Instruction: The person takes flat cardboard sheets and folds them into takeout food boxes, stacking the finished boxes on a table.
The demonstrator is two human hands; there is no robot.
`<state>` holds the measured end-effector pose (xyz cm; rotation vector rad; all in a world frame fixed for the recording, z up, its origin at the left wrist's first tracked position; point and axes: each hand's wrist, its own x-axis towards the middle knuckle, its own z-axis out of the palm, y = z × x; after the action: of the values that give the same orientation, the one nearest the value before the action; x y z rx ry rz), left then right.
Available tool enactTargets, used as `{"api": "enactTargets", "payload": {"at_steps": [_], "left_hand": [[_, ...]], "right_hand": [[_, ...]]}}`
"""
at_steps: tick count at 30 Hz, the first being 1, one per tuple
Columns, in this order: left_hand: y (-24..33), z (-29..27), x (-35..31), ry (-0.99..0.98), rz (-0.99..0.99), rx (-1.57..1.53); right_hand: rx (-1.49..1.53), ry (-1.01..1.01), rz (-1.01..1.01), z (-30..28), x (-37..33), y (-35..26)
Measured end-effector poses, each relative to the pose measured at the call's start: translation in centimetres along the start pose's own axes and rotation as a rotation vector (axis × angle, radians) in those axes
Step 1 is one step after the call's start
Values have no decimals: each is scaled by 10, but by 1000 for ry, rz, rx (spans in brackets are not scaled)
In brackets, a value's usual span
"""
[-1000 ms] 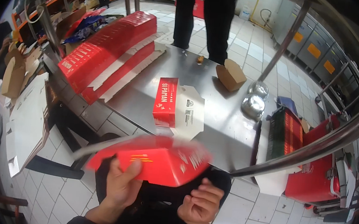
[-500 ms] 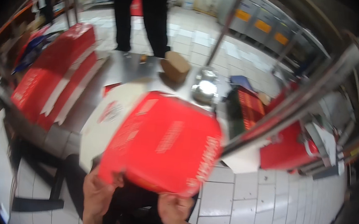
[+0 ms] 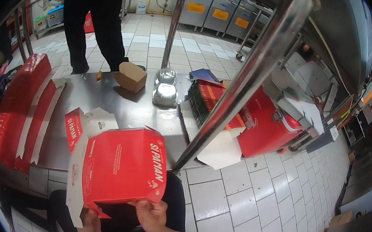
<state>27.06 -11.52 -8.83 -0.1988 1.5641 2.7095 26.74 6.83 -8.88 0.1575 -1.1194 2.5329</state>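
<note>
A red cardboard food box [image 3: 120, 163], partly folded, with a pale inner side and loose flaps, is tilted above my lap at the near edge of a steel table [image 3: 102, 96]. My right hand [image 3: 150, 216] pinches its near right edge, thumb on the red face. At the near left corner, my left hand [image 3: 90, 226] grips a flap; some of its fingers are hidden by the cardboard. Just behind the box lies another piece of red and white card [image 3: 73, 127], which may be part of it.
Flat red cartons [image 3: 19, 103] are stacked at the table's left. A brown paper box [image 3: 132, 78] and shiny containers [image 3: 166, 91] stand farther back. A steel post [image 3: 238, 90] rises on the right, before a red bin [image 3: 257, 128]. A person in black trousers [image 3: 92, 20] stands beyond.
My view has swung right, so the scene has shifted left in the picture. The red box has turned more upright, and both hands still hold its near edge.
</note>
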Motion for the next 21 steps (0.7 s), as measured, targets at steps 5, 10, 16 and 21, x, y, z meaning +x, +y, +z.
{"api": "enactTargets", "payload": {"at_steps": [5,10,16,21], "left_hand": [[-10,39,8,328,278,173],[11,59,2,49,-6,-166],[15,65,6,-288,35,-414],[35,41,-18,-6,225,158]], "right_hand": [[-138,6,75,33,-6,-13],[-39,-102,117,32,-4,-11],[-224,-400,59,16,1,-14],[-643,-4,-69,-11,16,-6]]}}
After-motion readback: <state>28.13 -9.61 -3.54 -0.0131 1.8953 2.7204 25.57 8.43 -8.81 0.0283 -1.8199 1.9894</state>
